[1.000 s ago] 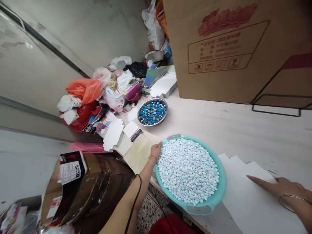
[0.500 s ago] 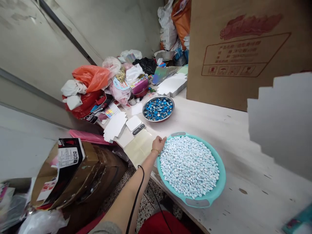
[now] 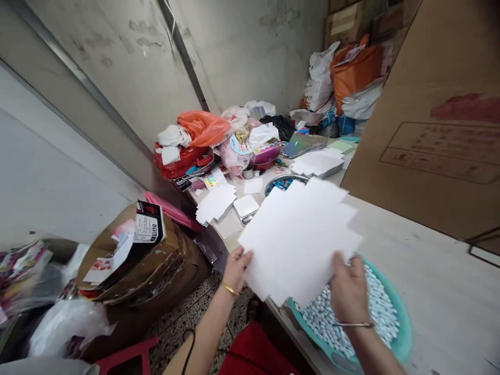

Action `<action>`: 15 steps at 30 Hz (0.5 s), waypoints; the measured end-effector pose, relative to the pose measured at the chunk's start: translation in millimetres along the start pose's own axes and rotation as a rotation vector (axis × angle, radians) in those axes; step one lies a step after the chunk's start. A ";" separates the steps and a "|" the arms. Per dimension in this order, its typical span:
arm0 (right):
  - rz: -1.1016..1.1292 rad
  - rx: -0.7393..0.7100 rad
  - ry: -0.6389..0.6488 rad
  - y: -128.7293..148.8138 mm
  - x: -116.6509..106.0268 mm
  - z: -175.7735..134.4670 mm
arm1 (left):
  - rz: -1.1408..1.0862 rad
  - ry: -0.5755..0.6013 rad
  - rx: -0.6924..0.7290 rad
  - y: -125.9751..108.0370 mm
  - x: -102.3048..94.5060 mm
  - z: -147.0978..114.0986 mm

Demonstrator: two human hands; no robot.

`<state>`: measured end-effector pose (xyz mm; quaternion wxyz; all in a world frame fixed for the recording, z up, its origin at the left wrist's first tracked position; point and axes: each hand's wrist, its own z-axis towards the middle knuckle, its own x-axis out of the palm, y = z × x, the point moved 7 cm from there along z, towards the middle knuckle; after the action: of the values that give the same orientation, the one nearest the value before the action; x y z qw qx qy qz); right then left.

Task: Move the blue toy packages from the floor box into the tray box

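Note:
Both my hands hold a stack of white die-cut cardboard sheets [image 3: 299,239] up in front of me. My left hand [image 3: 235,268] grips its lower left edge and my right hand [image 3: 347,291] grips its lower right edge. Beneath the sheets sits a teal basin [image 3: 404,333] full of small pale blue-white pieces [image 3: 375,307], partly hidden by my right hand. A metal bowl of shiny blue pieces [image 3: 282,182] peeks out behind the sheets' top edge.
A large brown carton [image 3: 433,135] stands on the white table [image 3: 429,276] at the right. More white card stacks [image 3: 317,162], a small scale [image 3: 247,207] and bags of clutter [image 3: 203,130] fill the far end. An open cardboard box [image 3: 140,260] sits on the floor to the left.
My right hand lifted the white sheets off the table and swung them left over the basin. My left hand left the basin rim and took hold of the sheets. The view turned left.

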<state>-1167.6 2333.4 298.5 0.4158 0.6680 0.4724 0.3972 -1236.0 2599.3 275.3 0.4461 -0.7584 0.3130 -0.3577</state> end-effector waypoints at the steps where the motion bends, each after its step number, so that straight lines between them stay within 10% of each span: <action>1: 0.067 0.120 0.100 -22.6 33.5 -8.1 | -0.012 -0.085 -0.022 -7.6 -29.6 10.9; 7: -0.054 0.556 0.477 -161.1 166.4 -44.9 | 0.032 -0.358 0.064 -84.4 -187.7 150.0; 15: -0.299 0.639 0.030 -273.7 171.1 -3.4 | 0.608 -0.535 0.101 -160.3 -285.2 351.3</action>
<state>-1212.4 2555.4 68.4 0.2324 0.6817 0.6716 0.1739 -1078.8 3049.8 223.0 0.6337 -0.6748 0.3780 -0.0144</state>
